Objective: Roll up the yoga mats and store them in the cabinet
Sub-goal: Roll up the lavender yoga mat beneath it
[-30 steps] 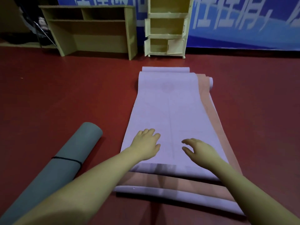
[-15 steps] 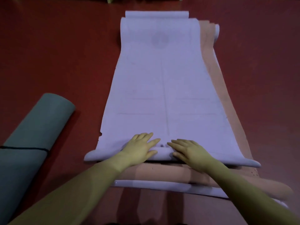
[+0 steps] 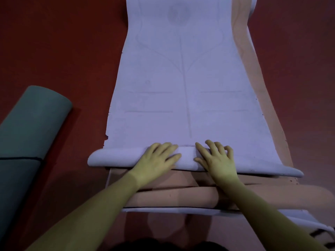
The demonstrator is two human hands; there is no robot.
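A lilac yoga mat (image 3: 181,87) lies stretched out on the red floor, its near end curled into a low roll (image 3: 116,157). My left hand (image 3: 157,160) presses flat on that roll just left of centre. My right hand (image 3: 216,160) rests on it beside the left, fingers spread over the roll's top. Under the lilac mat lies a salmon-pink mat (image 3: 257,98), showing along the right side and at the near end (image 3: 172,196). Beneath that, another pale lilac mat edge (image 3: 163,211) shows. The cabinet is out of view.
A grey-green mat (image 3: 27,134), rolled and bound with a thin black band, lies on the floor to the left. Red floor (image 3: 63,51) surrounds the mats. A dark shape sits at the bottom edge of the view.
The view has tipped down and closer, so the cabinet left the frame. Both hands went from hovering over the lilac mat to its near end, which is now curled into a thicker roll.
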